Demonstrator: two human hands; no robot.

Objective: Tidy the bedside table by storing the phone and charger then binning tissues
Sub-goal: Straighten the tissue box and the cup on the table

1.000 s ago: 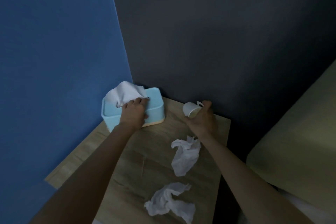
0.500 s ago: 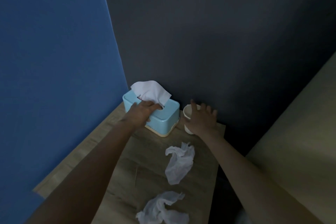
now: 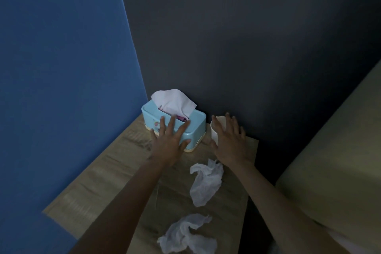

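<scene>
Now both hands are spread and empty, left hand (image 3: 169, 139) over the tissue box (image 3: 195, 128), right hand (image 3: 231, 142) by the cup (image 3: 215, 130), no phone or charger in sight, so binning looks next: pinch up the two tissues (image 3: 204, 181) on the table (image 3: 115, 163).

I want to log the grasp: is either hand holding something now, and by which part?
Nothing is held. The left hand lies open against the tissue box, fingers spread. The right hand is open just in front of the cup, not gripping it.
</scene>
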